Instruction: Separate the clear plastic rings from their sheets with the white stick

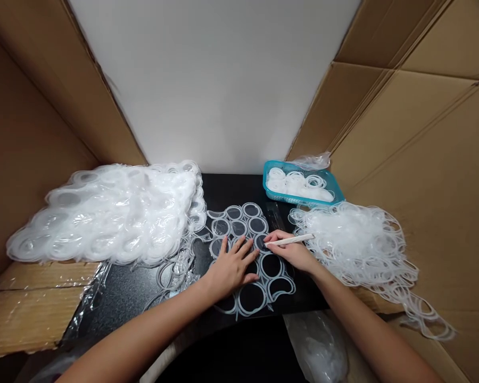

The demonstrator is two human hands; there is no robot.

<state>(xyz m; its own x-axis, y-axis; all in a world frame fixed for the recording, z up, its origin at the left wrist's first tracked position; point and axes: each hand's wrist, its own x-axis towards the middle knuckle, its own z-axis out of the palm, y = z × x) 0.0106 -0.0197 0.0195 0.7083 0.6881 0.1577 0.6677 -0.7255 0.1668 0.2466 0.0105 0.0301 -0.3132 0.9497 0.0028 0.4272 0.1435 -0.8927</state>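
Note:
A translucent sheet of joined rings [252, 299] lies flat on the black table. My left hand [231, 268] rests on it with the fingers spread, pressing its middle. In my right hand [293, 252] is a slim white pen-like tool [290, 240], gripped like a pencil. Its tip touches or hovers just over a ring at the sheet's right side; I cannot tell which. Some rings near the left hand are covered by its fingers. Loose ring scraps [175, 271] lie left of the sheet.
A thick stack of similar ring sheets [115, 213] stands at the left. To the right is a tangled heap of ring sheets [355, 239]. Behind it, a blue basket [271, 198] holds white rings [299, 183]. Cardboard walls [427, 159] flank the black table [233, 186].

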